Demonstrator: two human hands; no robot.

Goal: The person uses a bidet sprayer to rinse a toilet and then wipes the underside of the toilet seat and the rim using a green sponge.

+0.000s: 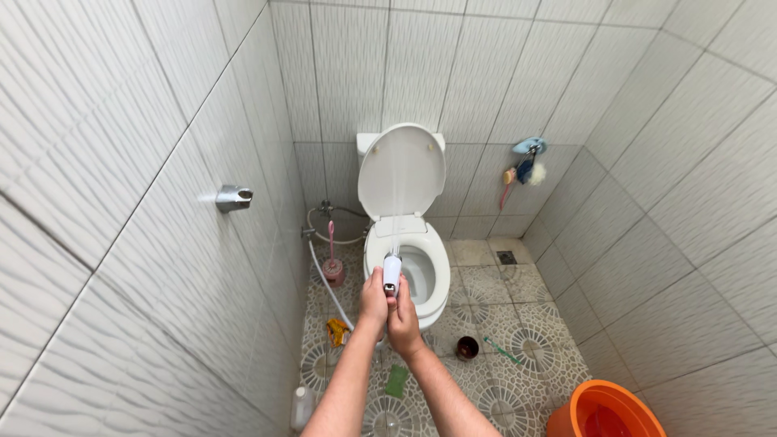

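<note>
Only the person's two forearms and hands show, coming up from the bottom edge. Both forearms are bare to the edge of view: no sleeve, cuff, watch or band covers them, and the left hand (pixel 373 298) and right hand (pixel 403 317) wear no gloves. The forearms carry fine hair (rings cannot be made out at this size), and the fingers (pixel 379 279) are bare.

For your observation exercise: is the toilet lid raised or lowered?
Raised. The toilet lid stands upright against the cistern, leaving the bowl open below; both hands hold a sprayer.
</note>
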